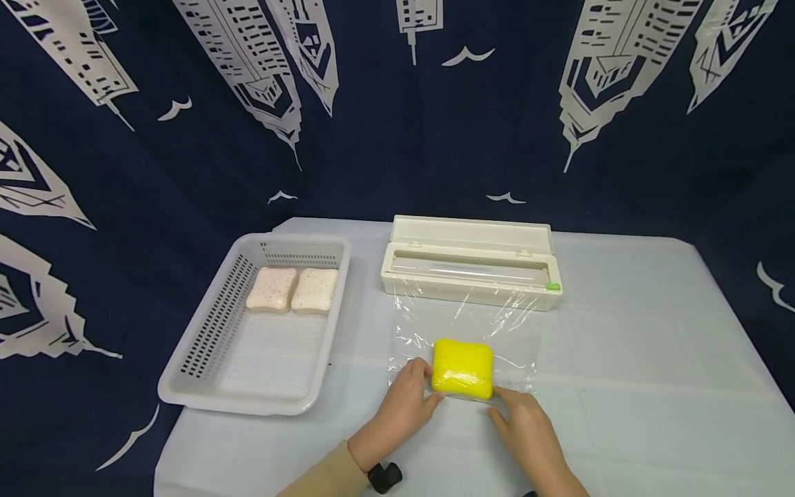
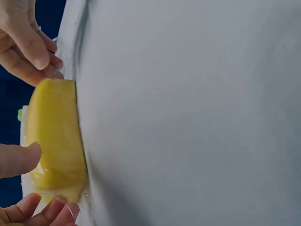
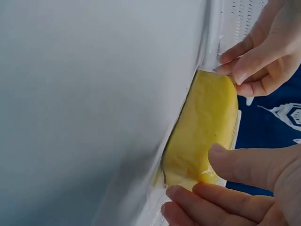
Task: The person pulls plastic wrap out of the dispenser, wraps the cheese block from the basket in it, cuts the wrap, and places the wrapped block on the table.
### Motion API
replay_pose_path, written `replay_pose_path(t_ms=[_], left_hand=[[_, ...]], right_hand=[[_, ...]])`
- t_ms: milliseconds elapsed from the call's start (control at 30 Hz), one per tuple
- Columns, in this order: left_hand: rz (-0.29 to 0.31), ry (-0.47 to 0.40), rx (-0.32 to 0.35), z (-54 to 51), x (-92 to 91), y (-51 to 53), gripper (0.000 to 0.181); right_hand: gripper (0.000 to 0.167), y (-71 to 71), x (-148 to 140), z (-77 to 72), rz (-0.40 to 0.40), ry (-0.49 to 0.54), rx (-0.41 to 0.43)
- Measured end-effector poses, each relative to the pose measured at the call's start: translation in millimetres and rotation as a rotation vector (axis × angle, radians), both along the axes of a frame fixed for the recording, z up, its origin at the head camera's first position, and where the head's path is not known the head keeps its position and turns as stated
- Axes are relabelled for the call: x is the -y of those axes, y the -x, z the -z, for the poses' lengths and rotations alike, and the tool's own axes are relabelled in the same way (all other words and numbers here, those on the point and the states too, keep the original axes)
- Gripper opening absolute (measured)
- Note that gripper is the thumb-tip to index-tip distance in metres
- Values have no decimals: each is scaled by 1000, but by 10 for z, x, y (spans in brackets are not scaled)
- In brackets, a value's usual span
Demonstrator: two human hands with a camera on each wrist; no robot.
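A yellow rounded block (image 1: 462,368) lies on a sheet of clear cling film (image 1: 428,317), with film over its glossy top. My left hand (image 1: 406,397) touches the film at the block's left end. At the opposite end, my right hand (image 1: 528,421) has its fingertips against the film. Both wrist views show each thumb (image 2: 21,159) apart from the fingers (image 3: 230,200), which are only slightly bent. The film runs back to a white cling film dispenser (image 1: 475,293), its lid raised and the roll (image 1: 466,268) visible inside.
Left of the film stands a white perforated basket (image 1: 199,400) holding two pale speckled blocks (image 1: 271,290). A green slider (image 1: 553,286) sits at the dispenser's right end. White cloth covers the table (image 1: 652,359); a dark blue printed curtain (image 1: 428,152) hangs behind.
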State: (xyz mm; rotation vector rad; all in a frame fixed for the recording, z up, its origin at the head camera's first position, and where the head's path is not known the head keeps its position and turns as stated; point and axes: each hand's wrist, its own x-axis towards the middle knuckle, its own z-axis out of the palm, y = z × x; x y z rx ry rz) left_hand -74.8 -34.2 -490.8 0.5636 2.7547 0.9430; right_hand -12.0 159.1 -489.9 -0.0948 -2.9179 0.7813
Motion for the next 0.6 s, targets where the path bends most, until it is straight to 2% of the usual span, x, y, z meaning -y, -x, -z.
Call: replay_pose_path(t_ms=[133, 400, 600], left_hand=[[-30, -44, 30, 52, -19, 30, 37], [-68, -112, 71, 122, -45, 59, 37], [-63, -163, 49, 76, -30, 81, 39]], right_hand=[[41, 18, 32, -5, 26, 44, 72], [65, 43, 86, -3, 46, 73, 106], [59, 95, 53, -54, 69, 113, 97]])
